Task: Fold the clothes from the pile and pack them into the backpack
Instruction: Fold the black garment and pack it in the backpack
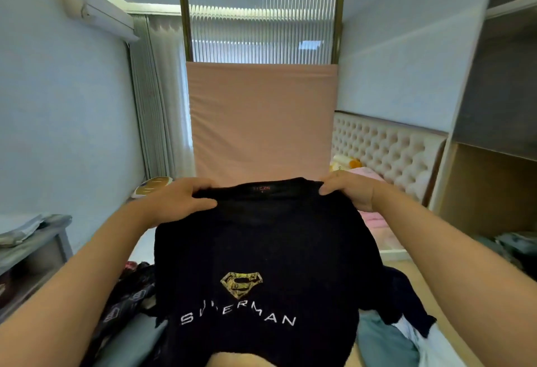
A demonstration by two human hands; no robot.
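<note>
Nearest the camera, the loose clothes lie unfolded under the forearms: a dark patterned garment (128,294) at the left, a teal garment (380,343) at the lower right, and a crumpled navy piece (406,294) just beside it. None of these looks folded, and no backpack shows anywhere in the view, so I judge the task to be at an early stage. One item is in hand, the heap waits, and nothing can be seen packed.

Above the heap hangs the black T-shirt (261,250), print side toward the camera, with a gold emblem and white lettering. Its lower hem drops out of sight at the bottom edge. It is spread wide but not yet folded. The likely step in hand is straightening it before laying it down to fold.

Both arms reach forward and slightly inward to the shirt's shoulders, either side of the neck label. The left hand (177,201) has a closed grip on the left shoulder seam, thumb lying across the front of the cloth and fingers curled over the top edge. The right hand (348,192) pinches the other shoulder the same way, fingers wrapped round the fabric.

Beyond the hands stand an upright pink mattress (261,119) and a tufted headboard (386,151)
</note>
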